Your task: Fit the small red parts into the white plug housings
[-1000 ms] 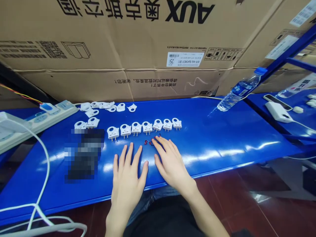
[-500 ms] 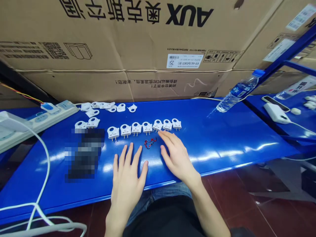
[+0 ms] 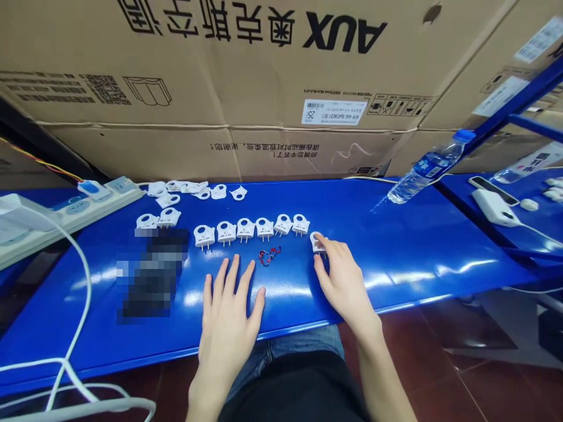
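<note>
Several white two-pin plugs (image 3: 245,228) with round holes in their tops lie in a row on the blue shelf. My right hand (image 3: 342,280) grips the rightmost plug (image 3: 315,240) between thumb and fingers, a little apart from the row and nearer to me. Part of that plug is covered by the fingers. My left hand (image 3: 229,313) lies flat on the shelf, fingers spread, below the row and holding nothing. Between the row and my hands is a small cluster of red and dark pieces (image 3: 269,255), too small to name.
Two more plugs (image 3: 169,217) lie at left, with loose white plastic parts (image 3: 219,191) behind them. A power strip (image 3: 109,196), a blurred dark object (image 3: 152,275) and white cables (image 3: 83,305) are also there. A water bottle (image 3: 428,167) leans at right; a large carton (image 3: 264,76) stands behind.
My right hand has moved right and taken hold of the end plug, drawing it out of the row towards me. My left hand has stayed in place.
</note>
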The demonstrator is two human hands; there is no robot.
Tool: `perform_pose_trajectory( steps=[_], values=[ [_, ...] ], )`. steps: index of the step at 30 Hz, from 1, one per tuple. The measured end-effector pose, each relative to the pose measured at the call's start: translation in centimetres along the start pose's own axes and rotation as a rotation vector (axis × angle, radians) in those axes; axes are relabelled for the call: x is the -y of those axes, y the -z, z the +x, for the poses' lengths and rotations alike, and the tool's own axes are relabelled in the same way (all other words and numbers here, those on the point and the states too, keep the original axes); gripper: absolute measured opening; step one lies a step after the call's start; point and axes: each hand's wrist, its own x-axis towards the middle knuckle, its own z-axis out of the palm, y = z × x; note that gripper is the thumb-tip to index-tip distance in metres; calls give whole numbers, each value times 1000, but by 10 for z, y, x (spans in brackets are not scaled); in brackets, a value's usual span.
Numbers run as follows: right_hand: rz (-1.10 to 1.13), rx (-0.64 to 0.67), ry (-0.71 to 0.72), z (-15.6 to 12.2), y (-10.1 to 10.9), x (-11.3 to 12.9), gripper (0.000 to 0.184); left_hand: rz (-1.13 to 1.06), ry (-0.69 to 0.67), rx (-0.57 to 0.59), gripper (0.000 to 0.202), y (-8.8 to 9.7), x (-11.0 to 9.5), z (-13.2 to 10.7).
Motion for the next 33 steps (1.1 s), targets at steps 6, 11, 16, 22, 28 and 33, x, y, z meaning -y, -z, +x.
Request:
perform_pose_trajectory(
  steps=[6, 11, 16, 22, 28, 33],
  values=[
    [225, 195, 164, -15, 3, 33, 40, -5, 1, -2, 55, 0, -1, 1],
    [326, 179, 155, -10, -3, 51, 38, -17, 5, 1, 59, 0, -1, 0],
    [160, 128, 131, 17, -8, 41, 39, -16, 21, -55, 60, -1, -2, 2],
    [-2, 250, 101, 32, -13, 34, 38, -274, 39, -182, 23, 6, -20, 9],
    [-11, 237, 90, 29, -20, 33, 29, -348, -96, -22, 21, -1, -29, 10],
    [68, 192, 56, 27, -23, 29, 17, -358, -72, 2, 18, -5, -24, 7]
  ],
)
